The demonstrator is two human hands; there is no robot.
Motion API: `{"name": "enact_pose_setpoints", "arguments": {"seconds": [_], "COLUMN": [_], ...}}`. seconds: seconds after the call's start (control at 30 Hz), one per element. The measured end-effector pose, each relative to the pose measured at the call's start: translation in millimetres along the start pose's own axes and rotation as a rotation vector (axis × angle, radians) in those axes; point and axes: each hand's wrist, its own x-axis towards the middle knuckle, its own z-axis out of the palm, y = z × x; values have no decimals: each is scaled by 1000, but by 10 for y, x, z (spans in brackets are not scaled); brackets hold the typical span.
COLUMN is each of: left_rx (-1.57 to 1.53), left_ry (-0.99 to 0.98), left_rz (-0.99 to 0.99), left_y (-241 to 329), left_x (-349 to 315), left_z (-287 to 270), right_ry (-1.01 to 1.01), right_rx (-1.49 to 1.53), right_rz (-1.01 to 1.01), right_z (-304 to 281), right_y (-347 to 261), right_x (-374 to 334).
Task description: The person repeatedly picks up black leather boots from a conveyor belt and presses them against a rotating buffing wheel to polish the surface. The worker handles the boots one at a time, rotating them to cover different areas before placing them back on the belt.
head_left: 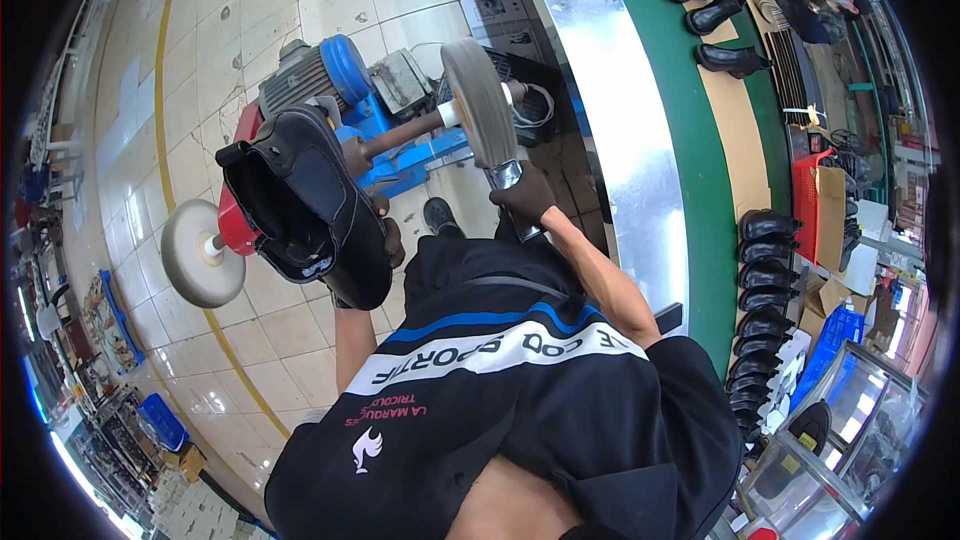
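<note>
My left hand [393, 238], in a dark glove, is closed on a black ankle boot [345, 205]. The boot is tilted, with its opening toward the left, and it hides most of the fingers. In my gloved right hand [528, 198] is a small dark block with a shiny face [507, 175]; I cannot make out its exact kind. That block is at the lower edge of a grey buffing wheel [480, 100], seemingly touching it. The wheel sits on the right end of a shaft [405, 132] on a blue polishing machine.
A pale second wheel [203, 253] stands left of the boot. Behind it are a grey motor [303, 80] and its blue cover [346, 70]. To my right runs a metal-edged bench [640, 140] with a green top, where rows of black boots [768, 275] stand near a red crate [808, 200].
</note>
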Motion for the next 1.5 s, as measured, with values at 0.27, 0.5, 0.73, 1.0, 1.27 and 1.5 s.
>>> {"name": "enact_pose_setpoints", "arguments": {"seconds": [0.27, 0.5, 0.73, 1.0, 1.27, 1.5], "left_rx": [-46, -35, -37, -49, 961, 1556], "left_ry": [-81, 23, -38, 79, -366, -100], "left_rz": [-93, -87, -76, -584, -340, -233], "left_y": [-80, -248, -345, -462, -662, -538], "left_x": [227, 398, 396, 675, 1102, 597], "left_z": [-96, 220, 120, -36, -119, -399], "right_ry": [124, 579, 560, 122, -776, -801], "right_rx": [44, -28, -315, 416, -357, -45], "right_rz": [-27, 224, 601, -208, -751, -563], "right_z": [-157, -1584, -1841, -1895, -2200, -1722], "right_y": [111, 1957, 2644, 267, -1306, -845], "right_x": [-6, -212, -1181, -944, -916, -891]}}
